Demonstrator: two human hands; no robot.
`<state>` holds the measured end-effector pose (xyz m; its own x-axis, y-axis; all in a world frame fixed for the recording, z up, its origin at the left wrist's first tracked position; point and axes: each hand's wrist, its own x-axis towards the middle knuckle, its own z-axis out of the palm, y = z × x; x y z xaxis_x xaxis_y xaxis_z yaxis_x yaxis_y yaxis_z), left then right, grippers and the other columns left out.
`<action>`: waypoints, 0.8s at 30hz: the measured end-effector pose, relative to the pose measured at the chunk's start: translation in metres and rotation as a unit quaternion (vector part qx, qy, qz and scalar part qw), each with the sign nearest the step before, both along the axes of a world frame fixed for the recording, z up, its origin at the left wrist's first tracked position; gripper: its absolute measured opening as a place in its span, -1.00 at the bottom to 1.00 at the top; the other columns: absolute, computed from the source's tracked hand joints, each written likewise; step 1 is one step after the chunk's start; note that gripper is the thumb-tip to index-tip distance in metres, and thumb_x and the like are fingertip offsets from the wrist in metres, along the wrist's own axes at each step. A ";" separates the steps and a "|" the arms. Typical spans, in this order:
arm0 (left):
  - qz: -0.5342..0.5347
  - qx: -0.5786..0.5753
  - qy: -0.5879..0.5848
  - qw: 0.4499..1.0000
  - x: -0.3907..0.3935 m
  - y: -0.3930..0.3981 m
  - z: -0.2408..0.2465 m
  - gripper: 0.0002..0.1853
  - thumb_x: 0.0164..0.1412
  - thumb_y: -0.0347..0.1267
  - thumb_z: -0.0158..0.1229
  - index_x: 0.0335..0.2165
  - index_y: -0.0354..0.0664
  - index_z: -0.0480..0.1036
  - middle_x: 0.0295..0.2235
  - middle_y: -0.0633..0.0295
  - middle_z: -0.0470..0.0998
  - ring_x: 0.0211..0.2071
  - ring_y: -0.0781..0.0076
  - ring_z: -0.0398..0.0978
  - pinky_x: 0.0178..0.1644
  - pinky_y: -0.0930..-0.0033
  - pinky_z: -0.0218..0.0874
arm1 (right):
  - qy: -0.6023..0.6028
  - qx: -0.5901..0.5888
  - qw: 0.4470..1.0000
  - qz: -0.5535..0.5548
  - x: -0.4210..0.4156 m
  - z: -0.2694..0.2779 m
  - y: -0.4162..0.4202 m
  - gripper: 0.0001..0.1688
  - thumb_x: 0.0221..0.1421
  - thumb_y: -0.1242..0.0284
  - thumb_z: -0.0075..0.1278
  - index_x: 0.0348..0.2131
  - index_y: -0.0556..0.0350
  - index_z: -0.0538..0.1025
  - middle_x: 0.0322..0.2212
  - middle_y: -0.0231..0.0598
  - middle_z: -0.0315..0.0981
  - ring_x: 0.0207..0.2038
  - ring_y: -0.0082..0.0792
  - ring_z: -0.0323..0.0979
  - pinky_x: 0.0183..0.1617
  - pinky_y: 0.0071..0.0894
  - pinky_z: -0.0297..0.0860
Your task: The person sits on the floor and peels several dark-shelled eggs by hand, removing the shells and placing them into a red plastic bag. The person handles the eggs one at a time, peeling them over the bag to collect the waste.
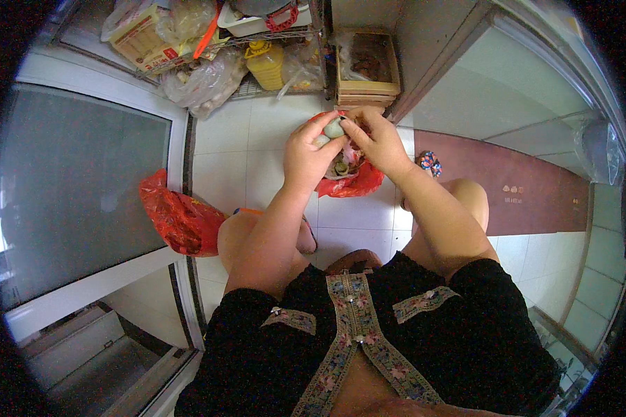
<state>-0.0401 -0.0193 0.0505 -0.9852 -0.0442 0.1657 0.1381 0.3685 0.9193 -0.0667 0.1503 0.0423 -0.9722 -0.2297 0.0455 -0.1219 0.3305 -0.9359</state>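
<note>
A pale greenish egg (334, 129) is held between both hands above an opened red plastic bag (368, 180). My left hand (305, 156) curves around the egg from the left, with a second pale rounded thing (321, 140), perhaps another egg, close against its palm. My right hand (378, 138) touches the egg with thumb and fingertips, where a small dark spot shows; its other fingers are partly hidden. Inside the bag lie scraps (340, 168), some greenish and some pink and white, too small to identify.
Another red plastic bag (182, 219) lies by my left knee, beside the glazed door frame (177, 151). Ahead, a wire rack (250, 89) holds a yellow oil jug (265, 65) and plastic bags. A wooden crate (368, 91) stands right of it. A brown mat (501, 182) covers floor tiles at right.
</note>
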 end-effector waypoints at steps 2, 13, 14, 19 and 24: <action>0.004 -0.014 0.008 1.000 0.001 0.000 -0.001 -0.51 -0.08 -0.42 0.42 -0.08 -0.19 0.56 -0.17 0.04 0.63 -0.14 0.18 0.59 -0.02 0.29 0.37 | 0.032 0.018 0.999 -0.005 0.000 0.000 0.000 -0.71 0.29 0.34 -0.05 -0.18 0.22 0.50 -0.33 0.07 0.53 -0.27 0.06 0.52 -0.18 -0.13 0.40; -0.011 -0.007 0.017 1.000 0.002 0.003 0.002 -0.49 -0.08 -0.46 0.43 -0.06 -0.16 0.56 -0.16 0.08 0.63 -0.12 0.23 0.59 0.01 0.32 0.36 | 0.045 -0.005 0.998 -0.040 -0.003 -0.006 0.002 -0.74 0.29 0.35 -0.04 -0.19 0.20 0.51 -0.36 0.03 0.53 -0.30 -0.04 0.52 -0.20 -0.19 0.41; -0.017 -0.007 0.030 0.999 0.001 0.001 0.000 -0.49 -0.08 -0.47 0.42 -0.06 -0.16 0.55 -0.15 0.08 0.63 -0.12 0.25 0.58 0.01 0.32 0.36 | 0.031 -0.037 0.998 -0.034 -0.004 -0.008 0.001 -0.74 0.29 0.35 -0.03 -0.19 0.20 0.52 -0.37 -0.01 0.54 -0.31 -0.09 0.52 -0.21 -0.22 0.41; -0.041 -0.020 0.067 0.997 0.000 -0.002 0.003 -0.49 -0.07 -0.50 0.40 -0.05 -0.16 0.55 -0.12 0.07 0.61 -0.10 0.23 0.57 0.02 0.32 0.36 | -0.029 -0.063 0.997 0.014 -0.006 -0.002 0.005 -0.73 0.29 0.34 -0.01 -0.19 0.20 0.52 -0.39 -0.11 0.54 -0.34 -0.25 0.50 -0.21 -0.29 0.41; -0.054 -0.052 0.101 0.992 -0.001 -0.004 0.001 -0.49 -0.08 -0.51 0.39 -0.05 -0.14 0.56 -0.11 0.08 0.61 -0.08 0.19 0.57 0.04 0.28 0.36 | 0.018 -0.024 1.000 -0.006 -0.011 -0.008 0.008 -0.75 0.27 0.36 0.01 -0.21 0.20 0.54 -0.36 -0.01 0.55 -0.30 -0.08 0.53 -0.21 -0.24 0.41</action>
